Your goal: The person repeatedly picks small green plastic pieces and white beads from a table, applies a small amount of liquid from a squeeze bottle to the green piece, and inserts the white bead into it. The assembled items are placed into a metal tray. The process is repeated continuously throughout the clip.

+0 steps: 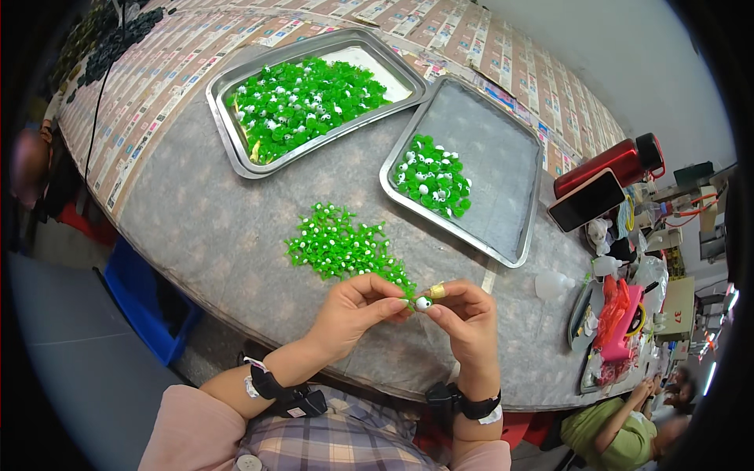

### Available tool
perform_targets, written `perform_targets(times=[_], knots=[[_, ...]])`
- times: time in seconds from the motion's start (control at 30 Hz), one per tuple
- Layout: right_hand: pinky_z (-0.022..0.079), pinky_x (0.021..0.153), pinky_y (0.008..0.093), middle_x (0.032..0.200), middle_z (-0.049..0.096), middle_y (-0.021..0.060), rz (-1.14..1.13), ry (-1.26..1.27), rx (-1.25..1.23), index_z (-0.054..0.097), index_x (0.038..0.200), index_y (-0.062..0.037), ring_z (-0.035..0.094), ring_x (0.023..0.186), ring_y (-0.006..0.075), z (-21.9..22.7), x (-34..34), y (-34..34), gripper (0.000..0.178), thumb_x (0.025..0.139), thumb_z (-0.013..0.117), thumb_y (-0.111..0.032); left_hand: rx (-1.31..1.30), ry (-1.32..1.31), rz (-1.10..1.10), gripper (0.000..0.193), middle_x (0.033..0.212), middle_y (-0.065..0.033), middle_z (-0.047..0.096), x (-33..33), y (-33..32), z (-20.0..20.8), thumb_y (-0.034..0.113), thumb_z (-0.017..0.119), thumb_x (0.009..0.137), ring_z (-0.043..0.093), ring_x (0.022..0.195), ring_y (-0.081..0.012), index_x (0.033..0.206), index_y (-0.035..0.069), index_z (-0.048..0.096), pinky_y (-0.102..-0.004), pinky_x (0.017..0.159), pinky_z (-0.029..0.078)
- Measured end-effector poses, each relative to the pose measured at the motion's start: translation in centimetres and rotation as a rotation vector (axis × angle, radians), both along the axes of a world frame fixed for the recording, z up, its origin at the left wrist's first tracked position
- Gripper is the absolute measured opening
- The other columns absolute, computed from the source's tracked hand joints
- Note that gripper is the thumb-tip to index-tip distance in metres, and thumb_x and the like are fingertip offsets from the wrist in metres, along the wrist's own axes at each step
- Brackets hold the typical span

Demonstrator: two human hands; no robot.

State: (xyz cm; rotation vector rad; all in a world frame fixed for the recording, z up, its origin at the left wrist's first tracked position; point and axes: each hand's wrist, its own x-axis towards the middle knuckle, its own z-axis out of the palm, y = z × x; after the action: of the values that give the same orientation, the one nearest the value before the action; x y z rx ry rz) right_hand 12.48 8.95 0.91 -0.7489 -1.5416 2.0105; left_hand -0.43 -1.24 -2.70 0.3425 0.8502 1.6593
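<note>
My left hand (355, 306) and my right hand (465, 312) meet above the near edge of the grey table (204, 228). Together they pinch a small green plastic piece with a white bead (422, 302) between the fingertips. A yellow band sits on my right forefinger. Just beyond my hands lies a loose pile of small green pieces with white tips (344, 247). Farther off, a steel tray (510, 165) holds a small cluster of the same green and white pieces (432, 177), and a second steel tray (228, 125) at the back is heaped with many more (302, 98).
A red bottle (609, 163) and a phone (587, 200) lie at the right of the table, with cluttered bags and tools (620, 314) beyond. Another person in green (613, 436) sits at lower right. A blue bin (145, 298) stands on the floor at left.
</note>
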Motion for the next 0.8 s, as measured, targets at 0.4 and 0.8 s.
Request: perform_targets(times=[0.4, 0.8], knots=[[0.045, 0.068, 0.0218, 0.084, 0.059, 0.0079, 0.068, -0.058, -0.127, 0.056, 0.089, 0.0038, 0.057, 0.076, 0.0127, 0.2, -0.2, 0.2, 0.017, 0.073, 0.058, 0.001, 0.021, 0.652, 0.195, 0.007, 0.078, -0.0066, 0.058, 0.6, -0.2, 0.7, 0.002, 0.06, 0.073, 0.056, 0.07, -0.0119, 0.078, 0.0, 0.057, -0.0227, 0.061, 0.046], [0.045, 0.068, 0.0208, 0.087, 0.059, 0.0088, 0.207, -0.152, -0.112, 0.056, 0.095, 0.003, 0.056, 0.078, 0.0113, -0.3, 0.4, 1.0, 0.021, 0.075, 0.057, -0.003, 0.018, 1.121, 0.247, 0.009, 0.071, -0.0059, 0.058, 0.6, -0.2, 0.8, 0.007, 0.063, 0.07, 0.055, 0.06, -0.0147, 0.073, 0.002, 0.056, -0.0243, 0.051, 0.042]])
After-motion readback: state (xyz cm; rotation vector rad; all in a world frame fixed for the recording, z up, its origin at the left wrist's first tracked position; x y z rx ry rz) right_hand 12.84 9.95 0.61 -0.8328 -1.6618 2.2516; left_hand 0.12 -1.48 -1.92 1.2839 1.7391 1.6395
